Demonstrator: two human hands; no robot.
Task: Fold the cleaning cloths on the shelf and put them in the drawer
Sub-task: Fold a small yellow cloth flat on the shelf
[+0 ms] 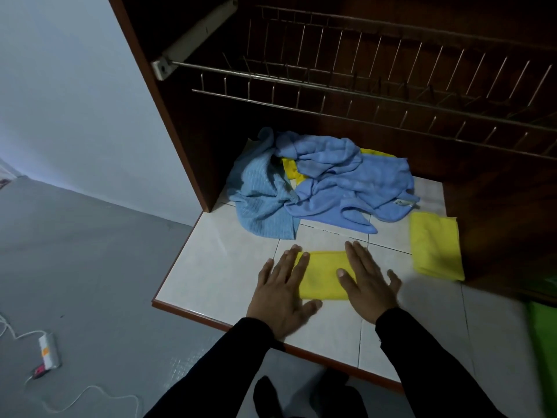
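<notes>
Nearest the camera: two forearms in black sleeves enter from the bottom edge; below them, dark feet on the grey floor, partly cut off by the frame.

Left hand (281,292) lies flat, fingers straight and spread, pressing the left end of a folded yellow cloth (324,274). Right hand (369,286) likewise flat with straight fingers, pressing the right end. Neither hand grips. Both ends of the cloth are covered by the hands, so only its middle band shows. It lies on the white tiled shelf (217,267), near the front edge, which has a red-brown trim.

Right of the hands, apart from them: a second folded yellow cloth (435,245), a stack of layers; layer count unclear.

Far right edge: a green object (542,342), blurred and cut off; identity not determinable.

Further back on the shelf: an unfolded heap. A ribbed light-blue cloth (260,197) lies at left, and a smoother blue cloth (351,184) with a small white label at right, the two tangled together. Bits of another yellow cloth (291,168) show from under the blue ones; most of it is hidden.

Above and behind: a wire dish rack (376,82) inside the dark wooden cabinet, interior dim.

Floor at lower left: a white power strip (49,349) with cable.
</notes>
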